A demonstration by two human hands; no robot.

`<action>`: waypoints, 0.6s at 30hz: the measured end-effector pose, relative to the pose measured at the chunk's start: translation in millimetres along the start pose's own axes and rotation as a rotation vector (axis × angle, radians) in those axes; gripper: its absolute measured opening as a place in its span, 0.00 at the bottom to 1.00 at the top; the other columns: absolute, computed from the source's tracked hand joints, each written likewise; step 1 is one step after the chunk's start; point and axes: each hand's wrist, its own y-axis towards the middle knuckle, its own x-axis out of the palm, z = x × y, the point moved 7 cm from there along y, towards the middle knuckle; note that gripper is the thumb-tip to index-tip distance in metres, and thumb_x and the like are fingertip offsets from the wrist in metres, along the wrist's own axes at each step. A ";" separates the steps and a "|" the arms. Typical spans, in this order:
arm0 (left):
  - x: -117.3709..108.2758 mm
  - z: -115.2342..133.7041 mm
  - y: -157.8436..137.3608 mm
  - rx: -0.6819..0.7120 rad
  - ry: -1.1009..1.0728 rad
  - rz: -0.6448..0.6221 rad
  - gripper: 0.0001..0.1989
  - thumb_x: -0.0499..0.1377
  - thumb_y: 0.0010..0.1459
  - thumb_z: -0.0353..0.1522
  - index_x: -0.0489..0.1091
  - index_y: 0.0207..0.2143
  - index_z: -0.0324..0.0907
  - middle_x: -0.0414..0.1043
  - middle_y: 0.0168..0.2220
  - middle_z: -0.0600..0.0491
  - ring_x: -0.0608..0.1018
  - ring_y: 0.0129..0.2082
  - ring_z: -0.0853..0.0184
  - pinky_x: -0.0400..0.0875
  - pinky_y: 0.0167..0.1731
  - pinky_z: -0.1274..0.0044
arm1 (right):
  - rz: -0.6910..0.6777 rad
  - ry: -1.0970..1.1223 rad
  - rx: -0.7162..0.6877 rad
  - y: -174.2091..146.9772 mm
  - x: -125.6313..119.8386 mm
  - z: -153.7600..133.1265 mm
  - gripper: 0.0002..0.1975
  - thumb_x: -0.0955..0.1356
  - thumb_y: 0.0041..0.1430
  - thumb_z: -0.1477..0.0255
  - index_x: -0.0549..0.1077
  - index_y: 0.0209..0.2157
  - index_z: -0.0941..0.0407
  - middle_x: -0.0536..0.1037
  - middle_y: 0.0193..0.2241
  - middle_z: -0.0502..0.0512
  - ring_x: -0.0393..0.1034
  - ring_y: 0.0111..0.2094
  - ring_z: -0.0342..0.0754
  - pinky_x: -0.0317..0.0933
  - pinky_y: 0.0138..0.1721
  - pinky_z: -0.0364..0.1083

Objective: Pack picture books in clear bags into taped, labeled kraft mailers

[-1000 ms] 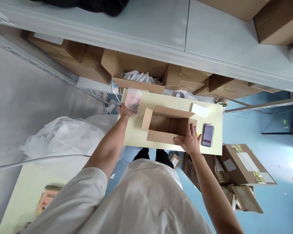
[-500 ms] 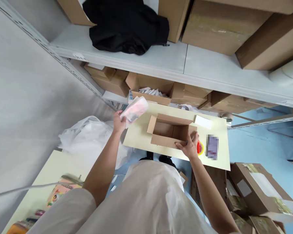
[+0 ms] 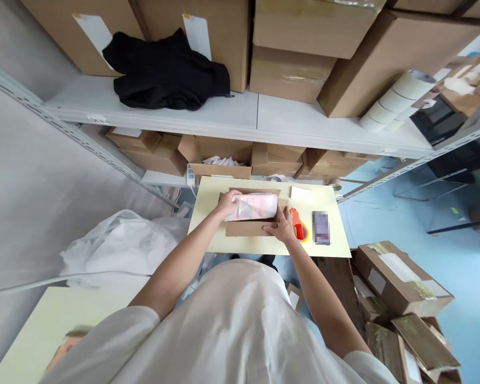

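A small open cardboard box [image 3: 246, 229] sits on the pale yellow table [image 3: 216, 247]. My left hand [image 3: 228, 204] grips one end of a pinkish package in white wrapping [image 3: 256, 206], which lies across the box's opening. What the wrapping covers I cannot make out. At the box's right end, my right hand [image 3: 283, 225] rests on the flaps with fingers spread. Just right of that hand lies a red tape dispenser [image 3: 297, 224] with a yellow-rimmed roll.
A blurred-out phone-sized item [image 3: 321, 228] and a white paper [image 3: 302, 193] lie on the table. Behind stands a shelf [image 3: 240, 120] with boxes and a black garment [image 3: 168, 72]. White plastic bags [image 3: 116, 245] are at left. Stacked cartons [image 3: 400, 277] stand at right.
My left hand has carried the package rightward from beside the box to over its opening. My right hand stays on the box's right end. The whole view has shifted.
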 end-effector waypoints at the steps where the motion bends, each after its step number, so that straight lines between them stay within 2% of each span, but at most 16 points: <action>1: 8.5 -4.5 1.5 -0.019 0.053 -0.024 0.17 0.54 0.52 0.24 0.70 0.45 0.41 0.74 0.43 0.51 0.75 0.42 0.66 0.69 0.46 0.74 | -0.002 0.015 -0.004 0.2 -0.1 0.3 0.54 0.74 0.42 0.53 0.49 0.65 0.55 0.38 0.68 0.67 0.30 0.67 0.67 0.47 0.61 0.63; 6: 31.3 -14.2 4.6 -0.063 0.197 -0.056 0.18 0.54 0.55 0.25 0.67 0.49 0.40 0.72 0.49 0.45 0.75 0.47 0.61 0.67 0.48 0.71 | 0.025 0.038 -0.032 2.5 0.5 3.5 0.53 0.74 0.41 0.54 0.50 0.65 0.54 0.40 0.67 0.66 0.31 0.68 0.65 0.46 0.61 0.64; 8: 35.9 -10.2 -0.4 -0.056 0.219 -0.054 0.21 0.55 0.55 0.26 0.64 0.53 0.37 0.70 0.51 0.41 0.73 0.52 0.58 0.65 0.51 0.69 | 0.031 0.041 -0.033 3.9 1.1 4.2 0.53 0.74 0.41 0.54 0.50 0.65 0.53 0.41 0.67 0.66 0.31 0.68 0.65 0.46 0.61 0.64; 10: 36.2 -0.3 -12.3 0.012 0.262 -0.047 0.23 0.57 0.55 0.28 0.63 0.54 0.35 0.66 0.56 0.37 0.67 0.58 0.54 0.59 0.57 0.65 | 0.040 0.043 -0.030 5.0 1.0 3.7 0.52 0.74 0.41 0.54 0.51 0.64 0.53 0.41 0.67 0.65 0.32 0.67 0.66 0.46 0.61 0.65; 12: 29.0 14.0 -31.6 0.163 0.350 0.004 0.24 0.59 0.55 0.31 0.63 0.55 0.36 0.58 0.61 0.36 0.57 0.64 0.50 0.49 0.62 0.60 | 0.057 0.044 -0.030 5.1 -0.2 2.1 0.51 0.74 0.41 0.55 0.53 0.64 0.53 0.42 0.67 0.65 0.33 0.67 0.66 0.46 0.60 0.66; 14: 13.2 21.3 -55.2 0.293 0.431 0.123 0.26 0.59 0.55 0.33 0.62 0.56 0.37 0.50 0.65 0.37 0.49 0.67 0.48 0.40 0.63 0.54 | 0.073 0.052 -0.033 4.2 -2.6 0.7 0.49 0.74 0.41 0.55 0.55 0.63 0.53 0.43 0.67 0.65 0.35 0.67 0.67 0.47 0.60 0.67; 16: -9.5 9.3 -74.5 0.262 0.401 0.289 0.33 0.60 0.54 0.35 0.56 0.60 0.36 0.43 0.67 0.35 0.44 0.67 0.45 0.41 0.62 0.51 | 0.109 0.085 -0.029 2.7 -8.5 1.1 0.47 0.74 0.41 0.55 0.57 0.61 0.54 0.43 0.67 0.66 0.36 0.67 0.67 0.48 0.60 0.66; 18: -27.6 -18.9 -84.9 0.134 0.244 0.409 0.42 0.62 0.52 0.36 0.47 0.64 0.33 0.40 0.67 0.31 0.47 0.67 0.44 0.47 0.61 0.52 | 0.185 0.154 -0.015 1.5 -19.5 4.0 0.46 0.73 0.42 0.55 0.58 0.61 0.56 0.43 0.67 0.68 0.40 0.66 0.67 0.51 0.59 0.64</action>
